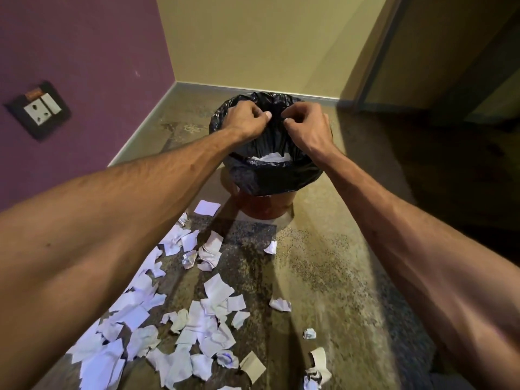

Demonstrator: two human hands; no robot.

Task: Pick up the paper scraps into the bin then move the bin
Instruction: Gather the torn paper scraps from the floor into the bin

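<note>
A reddish-brown bin [264, 205] lined with a black plastic bag [270, 175] stands on the floor near the room's corner. White paper [271, 157] lies inside it. Both my hands hover over the bin's opening with curled fingers. My left hand [246, 119] and my right hand [305, 126] nearly meet, fingertips pinched together; whether a small scrap or the bag's edge is between them cannot be told. Several white paper scraps [197, 319] lie scattered on the floor in front of the bin, mostly to the left under my left forearm.
A purple wall with a socket plate [39, 108] runs along the left. A yellow wall closes the back, and a dark door frame [377, 66] stands at the right. The speckled floor [332, 263] stretches right of the scraps.
</note>
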